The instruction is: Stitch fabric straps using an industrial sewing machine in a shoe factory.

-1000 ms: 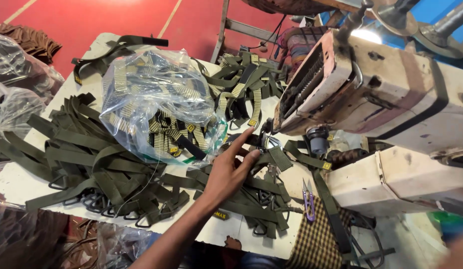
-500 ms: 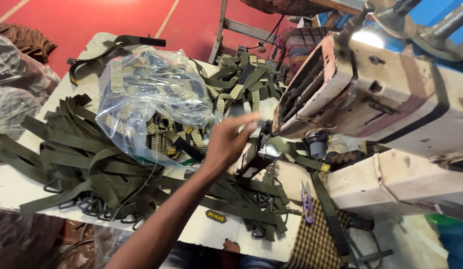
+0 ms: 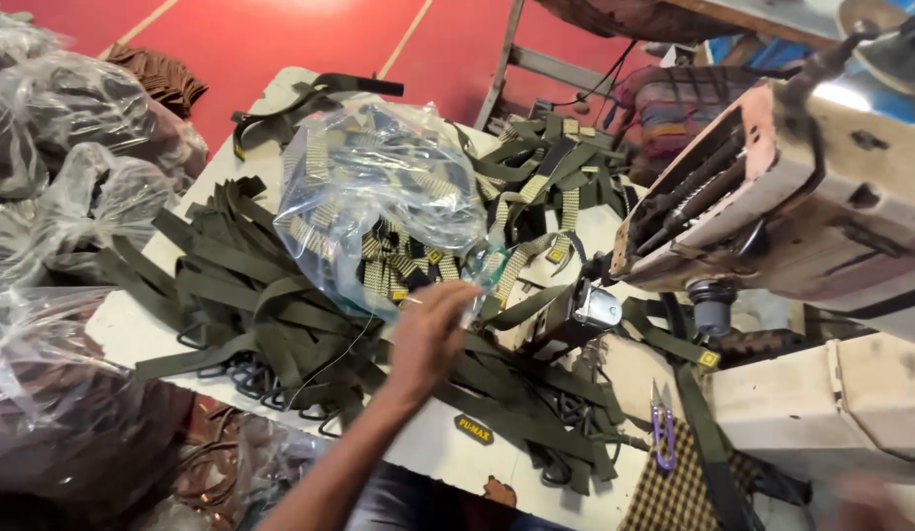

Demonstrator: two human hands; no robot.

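Olive straps (image 3: 280, 324) covered most of the white table (image 3: 133, 329), heaped loose, their metal buckles hanging over the near edge. Left hand (image 3: 428, 334) reached in from the near side, arm stretched across the heap, fingers pinched shut on the lower edge of the clear bag (image 3: 379, 197). That pinch sat right at the bag's mouth, likely the easiest place to catch the thin film. Bag rested on top of the straps, mid-table, puffed up and stuffed with short striped webbing pieces; some of these showed at the opening just beside the fingers. Right hand (image 3: 861, 501) was only a blur at the bottom right corner; whether it was open or holding something could not be told. Purple snips (image 3: 662, 428) lay on a checked cloth (image 3: 674, 492) near the right hand, within easy reach of the sewing machine (image 3: 792, 206). Machine stood to the right, head tilted back, a strap lying under its presser foot. More striped pieces (image 3: 546, 211) were piled behind the bag, toward the far edge. Other filled plastic bags (image 3: 54, 128) sat off the table at left, apart from the work. Red floor (image 3: 310, 39) lay beyond.
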